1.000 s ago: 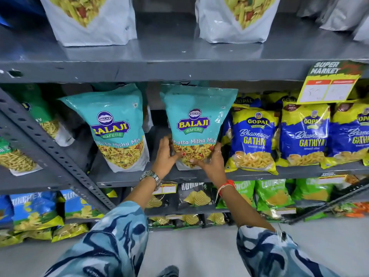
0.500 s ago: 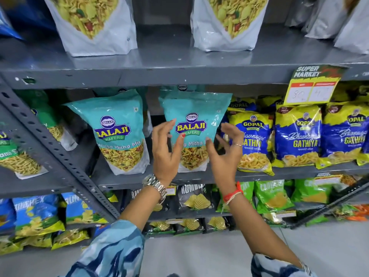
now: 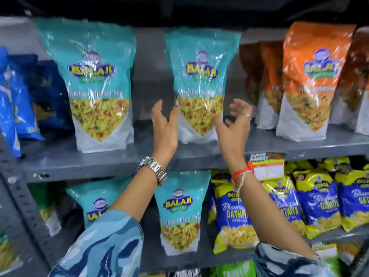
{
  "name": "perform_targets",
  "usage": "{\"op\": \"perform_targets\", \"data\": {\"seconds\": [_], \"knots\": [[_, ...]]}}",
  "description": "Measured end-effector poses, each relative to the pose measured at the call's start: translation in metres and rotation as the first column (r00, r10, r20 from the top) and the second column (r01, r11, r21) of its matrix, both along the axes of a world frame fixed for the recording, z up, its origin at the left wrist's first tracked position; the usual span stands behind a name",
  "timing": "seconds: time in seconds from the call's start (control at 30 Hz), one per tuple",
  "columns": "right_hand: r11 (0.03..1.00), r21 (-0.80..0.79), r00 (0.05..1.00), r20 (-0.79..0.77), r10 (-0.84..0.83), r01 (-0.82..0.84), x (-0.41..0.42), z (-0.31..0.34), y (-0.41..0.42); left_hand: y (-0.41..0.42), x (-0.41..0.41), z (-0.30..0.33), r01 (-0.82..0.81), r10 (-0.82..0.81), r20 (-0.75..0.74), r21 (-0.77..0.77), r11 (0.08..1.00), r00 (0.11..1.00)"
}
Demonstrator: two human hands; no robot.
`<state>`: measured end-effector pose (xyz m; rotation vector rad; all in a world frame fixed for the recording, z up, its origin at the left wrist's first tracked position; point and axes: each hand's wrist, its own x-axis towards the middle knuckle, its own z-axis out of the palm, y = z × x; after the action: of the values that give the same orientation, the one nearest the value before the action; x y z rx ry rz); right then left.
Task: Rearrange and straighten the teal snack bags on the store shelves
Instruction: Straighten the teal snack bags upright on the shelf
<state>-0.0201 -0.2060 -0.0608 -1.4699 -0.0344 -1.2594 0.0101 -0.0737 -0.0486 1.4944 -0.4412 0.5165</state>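
Grey upper shelf (image 3: 83,162) bears teal snack bags (image 3: 99,84); orange bags (image 3: 311,80) beside.

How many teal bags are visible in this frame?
4. Two on the upper shelf: left one, right one between the hands. Two on the lower shelf: one behind the left arm, one centre. More may stand behind.

Blue camo sleeves (image 3: 103,244); silver watch (image 3: 153,169) L; red thread (image 3: 242,170) R.
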Motion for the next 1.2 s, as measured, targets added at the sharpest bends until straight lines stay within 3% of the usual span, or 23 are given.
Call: {"op": "perform_targets", "data": {"seconds": [0.13,0.27,0.37,0.9,0.97,1.07,1.13,1.2], "knots": [[0.981,-0.183,0.961,-0.275,0.012,-0.065,0.022,0.006,-0.020,-0.013,0.011,0.021,0.137,-0.139,-0.229,-0.025,0.990,0.964],[0.940,-0.048,0.864,-0.411,0.291,-0.339,0.023,0.005,-0.024,-0.021,0.014,0.026,0.209,-0.206,-0.335,-0.028,0.978,0.920],[0.920,-0.021,0.845,-0.403,0.350,-0.392,0.022,0.006,-0.025,-0.025,0.003,0.027,0.267,-0.258,-0.304,-0.013,0.964,0.917],[0.956,-0.031,0.873,-0.417,0.254,-0.293,0.017,0.004,-0.024,-0.016,0.000,0.023,0.244,-0.224,-0.335,0.017,0.970,0.915],[0.982,-0.140,0.911,-0.407,0.062,-0.129,0.015,0.001,-0.018,-0.011,0.006,0.020,0.202,-0.181,-0.295,0.042,0.978,0.938],[0.975,-0.182,0.977,-0.142,-0.157,0.130,0.003,-0.004,0.002,0.005,0.006,0.020,0.012,-0.010,-0.043,0.043,0.999,0.999],[0.977,-0.157,0.989,-0.003,-0.146,0.144,-0.003,-0.005,0.022,0.022,0.005,0.019,-0.102,0.109,0.153,-0.053,0.993,0.982],[0.983,-0.174,0.998,0.019,-0.052,0.055,0.000,-0.004,0.045,0.046,0.006,0.020,-0.207,0.245,0.278,-0.158,0.965,0.929]]}}
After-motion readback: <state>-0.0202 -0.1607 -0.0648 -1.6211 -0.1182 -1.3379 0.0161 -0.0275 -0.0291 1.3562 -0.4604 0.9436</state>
